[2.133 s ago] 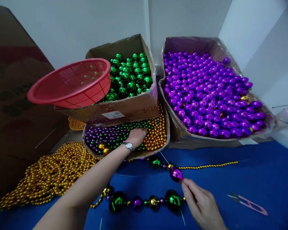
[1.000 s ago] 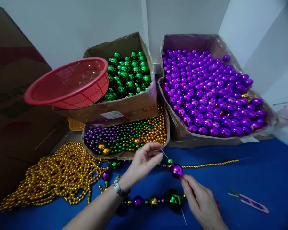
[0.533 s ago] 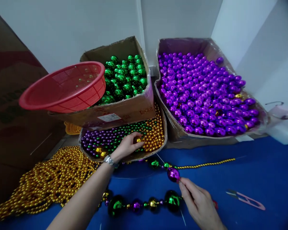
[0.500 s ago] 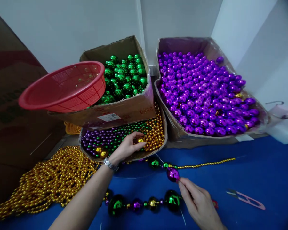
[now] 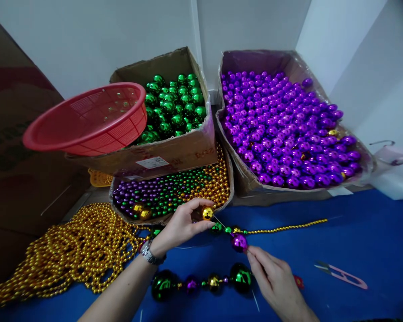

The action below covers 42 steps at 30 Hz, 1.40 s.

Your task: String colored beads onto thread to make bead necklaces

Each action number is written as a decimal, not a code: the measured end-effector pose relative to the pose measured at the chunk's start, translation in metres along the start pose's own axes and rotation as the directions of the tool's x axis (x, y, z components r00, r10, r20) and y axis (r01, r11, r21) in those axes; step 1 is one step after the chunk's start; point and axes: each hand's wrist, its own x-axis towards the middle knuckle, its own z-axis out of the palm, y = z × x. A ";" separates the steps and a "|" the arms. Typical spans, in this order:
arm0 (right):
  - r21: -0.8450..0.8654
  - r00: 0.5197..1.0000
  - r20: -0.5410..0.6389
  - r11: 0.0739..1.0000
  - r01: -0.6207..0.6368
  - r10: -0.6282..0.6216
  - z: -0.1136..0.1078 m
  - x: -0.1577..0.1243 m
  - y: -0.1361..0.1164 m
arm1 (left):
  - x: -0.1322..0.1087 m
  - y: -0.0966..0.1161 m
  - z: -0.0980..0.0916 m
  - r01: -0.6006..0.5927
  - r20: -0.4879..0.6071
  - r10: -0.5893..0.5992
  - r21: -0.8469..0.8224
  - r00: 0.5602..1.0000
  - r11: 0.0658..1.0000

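My left hand (image 5: 184, 223), with a metal watch on the wrist, pinches a gold bead (image 5: 207, 213) between thumb and forefinger. The bead is at the tip of a thin needle-like wire (image 5: 219, 221); whether the tip is inside it I cannot tell. Below that, my right hand (image 5: 275, 277) is closed at the lower end of a large purple bead (image 5: 239, 242). Small green and gold beads lie just above the purple one. A strand with big green balls (image 5: 241, 278), purple and gold beads lies between my forearms on the blue tabletop (image 5: 349, 241).
Behind are boxes of green balls (image 5: 168, 107) and purple balls (image 5: 282, 134), and a low box of small mixed beads (image 5: 161, 190). A red basket (image 5: 87, 129) rests on the green box. Gold bead strands (image 5: 77, 250) pile up left; pink-handled thread snips (image 5: 345, 275) lie right.
My left hand has come out of the mixed-bead box, moving right and toward me with a gold bead. My right hand has barely shifted, still gripping the purple bead.
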 end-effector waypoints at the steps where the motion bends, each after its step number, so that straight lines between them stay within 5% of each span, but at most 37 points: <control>1: -0.019 1.000 0.001 1.000 0.005 -0.005 0.000 0.000 0.001 | 0.000 0.001 0.000 -0.012 0.002 0.012 0.015 1.000 1.000; 9: -0.300 0.987 -0.041 0.944 0.135 -0.154 0.001 -0.001 0.017 | -0.003 0.012 -0.001 -0.054 0.052 0.051 0.062 0.997 0.997; 13: -0.195 0.990 -0.061 0.975 0.110 -0.124 0.001 0.001 0.009 | -0.007 0.006 0.018 0.062 0.058 -0.049 -0.250 0.997 0.966; 19: -0.086 0.999 -0.020 0.996 -0.027 0.026 -0.004 0.001 -0.002 | -0.012 -0.007 0.047 0.164 0.021 -0.212 -0.707 0.977 0.687; 23: -0.098 1.000 0.002 0.995 0.024 -0.024 -0.001 -0.002 0.004 | -0.013 -0.006 0.050 0.157 0.005 -0.238 -0.766 0.971 0.623; 27: -0.074 0.998 -0.064 0.997 0.018 -0.022 0.003 -0.004 0.011 | -0.015 -0.003 0.051 0.153 -0.032 -0.260 -0.736 0.965 0.659; 31: 0.073 0.994 -0.061 0.994 -0.086 0.091 0.000 -0.003 0.008 | -0.019 0.000 0.054 0.180 -0.001 -0.256 -0.706 0.967 0.685; 36: 0.419 0.941 0.141 0.843 -0.338 0.307 0.002 -0.004 0.007 | -0.019 0.004 0.057 0.171 -0.024 -0.266 -0.708 0.964 0.685; 42: 0.723 0.899 0.207 0.559 -0.407 0.387 0.015 -0.001 0.012 | -0.019 0.013 0.064 0.178 -0.035 -0.257 -0.629 0.966 0.757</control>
